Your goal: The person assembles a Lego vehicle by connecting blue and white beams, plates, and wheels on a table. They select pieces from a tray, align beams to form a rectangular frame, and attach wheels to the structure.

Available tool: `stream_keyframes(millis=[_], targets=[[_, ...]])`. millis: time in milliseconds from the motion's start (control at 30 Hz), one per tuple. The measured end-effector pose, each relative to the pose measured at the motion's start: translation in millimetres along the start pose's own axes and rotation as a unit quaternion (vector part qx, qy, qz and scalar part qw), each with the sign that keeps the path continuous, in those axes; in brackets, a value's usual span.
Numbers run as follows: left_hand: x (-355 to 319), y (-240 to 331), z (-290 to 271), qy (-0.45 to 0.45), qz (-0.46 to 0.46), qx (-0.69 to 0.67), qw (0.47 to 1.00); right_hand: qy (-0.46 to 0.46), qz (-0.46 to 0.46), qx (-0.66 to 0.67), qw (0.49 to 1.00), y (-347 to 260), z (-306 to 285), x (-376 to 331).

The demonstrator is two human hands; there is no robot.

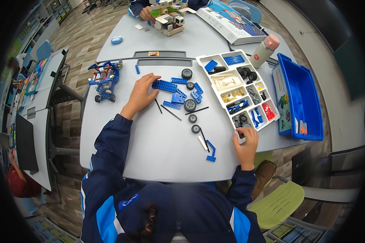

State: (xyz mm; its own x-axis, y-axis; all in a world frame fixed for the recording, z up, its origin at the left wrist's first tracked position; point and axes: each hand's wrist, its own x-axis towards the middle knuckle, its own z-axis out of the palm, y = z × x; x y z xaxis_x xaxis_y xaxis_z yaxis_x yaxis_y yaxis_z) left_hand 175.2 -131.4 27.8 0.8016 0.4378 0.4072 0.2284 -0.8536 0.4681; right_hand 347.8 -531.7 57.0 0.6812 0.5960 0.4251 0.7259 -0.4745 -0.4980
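My left hand (141, 95) grips the near end of a long blue studded building brick (165, 85), thumb on one side and fingers on the other. My right hand (247, 146) is closed on the near corner of a white sorting tray (273, 121), beside the compartment of grey wheels (242, 120). Between my hands lie blue plates (177, 98), a large black-tyred wheel (190, 105), smaller wheels (192, 118), thin black axles (196, 110) and an angled blue beam (211, 150). The tray's other compartments hold red, beige, blue and black parts.
A blue wheeled model (106, 81) stands on the left of the table. Right of the tray are a blue bin (315, 103) and an upright bottle with a pink lid (265, 52). Across the table, another person's hand (147, 13) touches a white-and-green model (167, 19) near a large box (234, 22).
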Motion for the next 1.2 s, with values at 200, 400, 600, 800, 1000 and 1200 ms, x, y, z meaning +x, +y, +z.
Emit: stream_keyframes(millis=[200,400,600,800,1000,1200], targets=[[-15.3,9.0,-24.6,-0.020,-0.005,-0.051,0.999,0.006,-0.188,-0.014,0.982,17.8,-14.9,123.0],[-75.4,20.3,-62.0,0.096,-0.069,-0.111,0.987,-0.121,-0.245,-0.111,0.955,78.4,61.3,305.2],[-166.7,32.3,-99.6,0.157,-0.185,-0.079,0.967,-0.233,-0.206,-0.194,0.930,104.8,122.4,349.6],[-208.6,31.7,-81.5,0.218,-0.246,-0.062,0.942,-0.319,-0.251,-0.285,0.868,94.2,116.7,365.6],[-204.5,28.0,-72.6,0.246,-0.250,-0.026,0.936,-0.238,-0.365,-0.219,0.873,98.4,90.4,366.8],[-205.0,26.9,-71.0,0.251,-0.259,0.045,0.932,-0.100,-0.215,0.061,0.970,40.0,38.6,327.4]])
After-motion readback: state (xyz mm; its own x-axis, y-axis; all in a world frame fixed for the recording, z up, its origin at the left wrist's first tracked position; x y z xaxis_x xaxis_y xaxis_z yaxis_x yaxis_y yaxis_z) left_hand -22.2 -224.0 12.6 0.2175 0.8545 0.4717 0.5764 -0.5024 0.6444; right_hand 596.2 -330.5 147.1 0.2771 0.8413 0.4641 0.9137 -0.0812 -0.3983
